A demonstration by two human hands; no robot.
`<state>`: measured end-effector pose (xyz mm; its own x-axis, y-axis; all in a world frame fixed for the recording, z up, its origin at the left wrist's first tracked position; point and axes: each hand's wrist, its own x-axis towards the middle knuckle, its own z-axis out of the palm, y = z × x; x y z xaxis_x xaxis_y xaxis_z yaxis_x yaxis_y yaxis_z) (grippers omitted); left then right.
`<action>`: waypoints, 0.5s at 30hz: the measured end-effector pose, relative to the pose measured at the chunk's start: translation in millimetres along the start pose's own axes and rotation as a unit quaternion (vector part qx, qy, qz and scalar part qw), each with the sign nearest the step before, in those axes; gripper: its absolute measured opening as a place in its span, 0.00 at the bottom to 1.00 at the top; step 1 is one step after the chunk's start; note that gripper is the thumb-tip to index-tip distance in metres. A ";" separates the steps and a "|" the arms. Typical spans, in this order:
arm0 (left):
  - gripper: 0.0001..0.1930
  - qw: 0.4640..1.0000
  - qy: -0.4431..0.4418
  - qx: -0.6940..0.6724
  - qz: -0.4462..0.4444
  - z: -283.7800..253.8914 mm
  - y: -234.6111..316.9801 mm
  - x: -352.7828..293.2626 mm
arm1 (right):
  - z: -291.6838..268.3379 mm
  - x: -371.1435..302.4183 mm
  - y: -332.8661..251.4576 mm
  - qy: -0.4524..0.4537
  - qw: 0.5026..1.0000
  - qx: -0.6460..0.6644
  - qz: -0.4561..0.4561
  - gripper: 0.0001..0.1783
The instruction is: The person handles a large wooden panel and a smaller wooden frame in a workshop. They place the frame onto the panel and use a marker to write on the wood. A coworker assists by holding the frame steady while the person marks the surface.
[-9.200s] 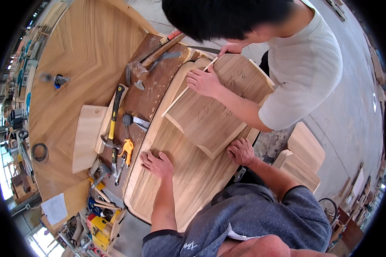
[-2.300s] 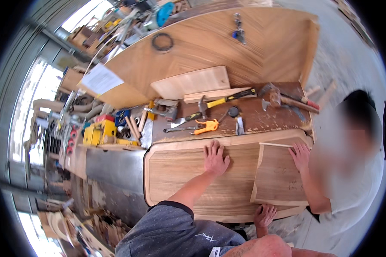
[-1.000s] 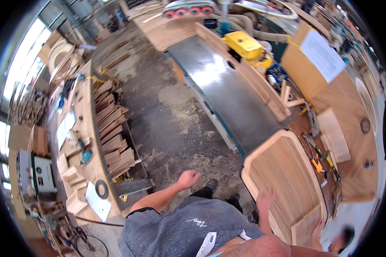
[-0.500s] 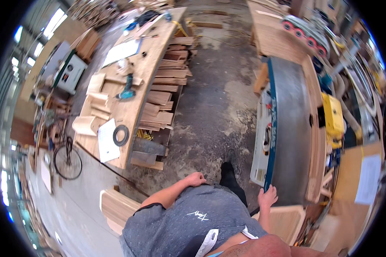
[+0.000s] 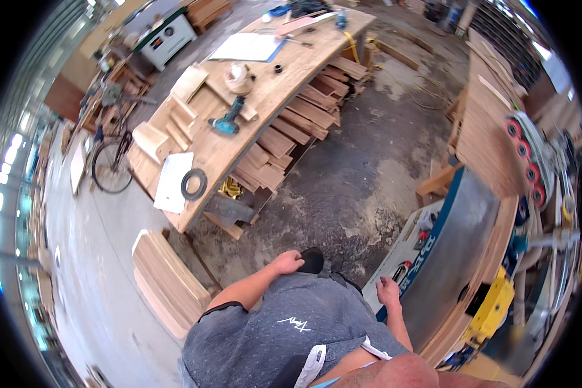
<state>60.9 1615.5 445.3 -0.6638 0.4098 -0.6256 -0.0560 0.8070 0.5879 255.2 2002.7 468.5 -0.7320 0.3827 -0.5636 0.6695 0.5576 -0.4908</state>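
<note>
My left hand (image 5: 289, 262) hangs in front of my waist, its fingers curled in and nothing seen in it. A dark shoe (image 5: 312, 260) shows just beyond it. My right hand (image 5: 388, 292) is loosely bent with fingertips a little apart, holding nothing. It hovers beside the blue edge of a woodworking machine (image 5: 456, 239) with a long grey metal top. Ahead to the left is a wooden workbench (image 5: 239, 155). On it lie a teal cordless drill (image 5: 227, 119), a black ring-shaped roll (image 5: 193, 184), a paper sheet (image 5: 173, 181) and shaped wooden pieces (image 5: 174, 123).
Stacked boards (image 5: 284, 132) stick out under the bench. Pale wooden panels (image 5: 168, 278) stand at my left. A bicycle (image 5: 112, 165) is farther left. A power feeder with red wheels (image 5: 527, 158) and a yellow machine part (image 5: 491, 307) are on the right. A yellow cord (image 5: 427, 97) crosses the floor.
My view has swung to the right and my feet have shifted. My right hand has come off the machine's edge and curled. My left hand stays near my waist.
</note>
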 end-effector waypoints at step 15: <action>0.25 0.903 0.199 -0.294 -0.242 39.3 -54.6 25.7 | -53.9 269.7 -92.7 -0.249 0.952 -0.126 -0.123 0.21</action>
<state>76.2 1598.7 376.9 -0.6645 -0.2110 -0.7169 -0.7202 0.4366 0.5391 -11.1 2094.0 397.8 -0.6697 -0.1449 -0.7284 0.3877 0.7683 -0.5093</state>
